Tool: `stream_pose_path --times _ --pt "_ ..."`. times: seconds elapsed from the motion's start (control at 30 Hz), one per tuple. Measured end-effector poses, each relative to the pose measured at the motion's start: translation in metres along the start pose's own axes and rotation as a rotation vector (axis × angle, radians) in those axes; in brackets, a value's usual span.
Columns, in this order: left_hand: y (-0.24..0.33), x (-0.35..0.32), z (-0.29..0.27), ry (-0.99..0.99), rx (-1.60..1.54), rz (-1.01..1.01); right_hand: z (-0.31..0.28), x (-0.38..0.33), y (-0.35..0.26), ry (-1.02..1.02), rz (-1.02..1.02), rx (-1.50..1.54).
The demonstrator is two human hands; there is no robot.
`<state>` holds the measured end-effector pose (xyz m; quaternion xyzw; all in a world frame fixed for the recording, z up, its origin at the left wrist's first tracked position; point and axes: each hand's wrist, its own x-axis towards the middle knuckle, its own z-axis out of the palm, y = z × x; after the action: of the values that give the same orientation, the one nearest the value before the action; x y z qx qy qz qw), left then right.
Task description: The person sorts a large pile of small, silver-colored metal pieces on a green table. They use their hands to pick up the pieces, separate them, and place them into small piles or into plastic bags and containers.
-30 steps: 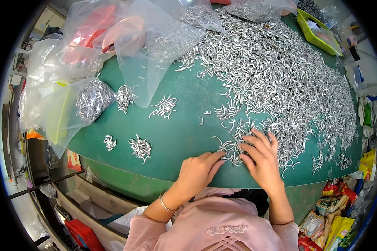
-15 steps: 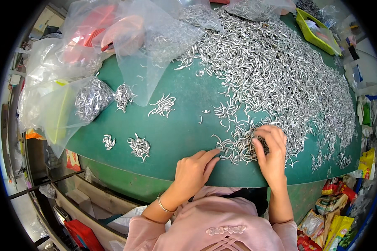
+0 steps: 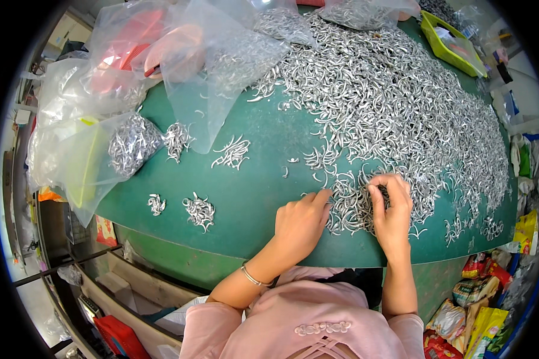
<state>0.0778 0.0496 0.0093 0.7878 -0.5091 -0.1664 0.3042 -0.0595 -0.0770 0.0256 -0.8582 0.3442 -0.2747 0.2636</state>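
Observation:
A broad heap of small silvery curved metal pieces [image 3: 395, 107] spreads over the green table [image 3: 251, 197]. At the heap's near left edge, my left hand [image 3: 301, 226] has its fingers curled down together; what lies under the fingertips is hidden. To its right, my right hand [image 3: 393, 209] is bent over the pieces, thumb and forefinger pinched. A curved metal piece [image 3: 365, 175] shows at those fingertips. Left of my hands lie separate little piles: one spread pile [image 3: 232, 152], a compact pile [image 3: 199, 212] and a smaller one [image 3: 156, 204].
A clear plastic bag [image 3: 133, 143] of metal pieces lies at the left, beside another little pile [image 3: 176, 142]. Behind are more plastic sheets over a red basket [image 3: 135, 54]. A yellow-green tray [image 3: 452, 45] stands far right. Colourful packets [image 3: 485, 317] sit below the table's right edge.
My left hand has moved right and slightly forward along the heap's edge, its fingers now more curled. The right hand has lifted its fingertips slightly, thumb and forefinger drawn together.

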Motion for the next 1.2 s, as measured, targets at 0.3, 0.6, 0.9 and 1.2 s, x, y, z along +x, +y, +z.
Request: stream_pose_path --times 0.3,0.6,0.9,1.2 --pt "0.001 0.009 0.002 -0.034 0.05 0.043 -0.004 -0.007 -0.006 -0.073 0.031 0.233" --pt "0.002 0.007 0.006 0.004 0.083 0.049 0.005 -0.01 -0.008 -0.069 -0.004 0.206" --pt "-0.004 0.004 0.013 -0.058 0.017 0.087 0.005 -0.017 -0.007 -0.084 0.016 0.222" --pt "0.0 0.0 -0.001 -0.001 -0.062 0.024 0.014 -0.014 -0.012 -0.097 -0.227 0.01"
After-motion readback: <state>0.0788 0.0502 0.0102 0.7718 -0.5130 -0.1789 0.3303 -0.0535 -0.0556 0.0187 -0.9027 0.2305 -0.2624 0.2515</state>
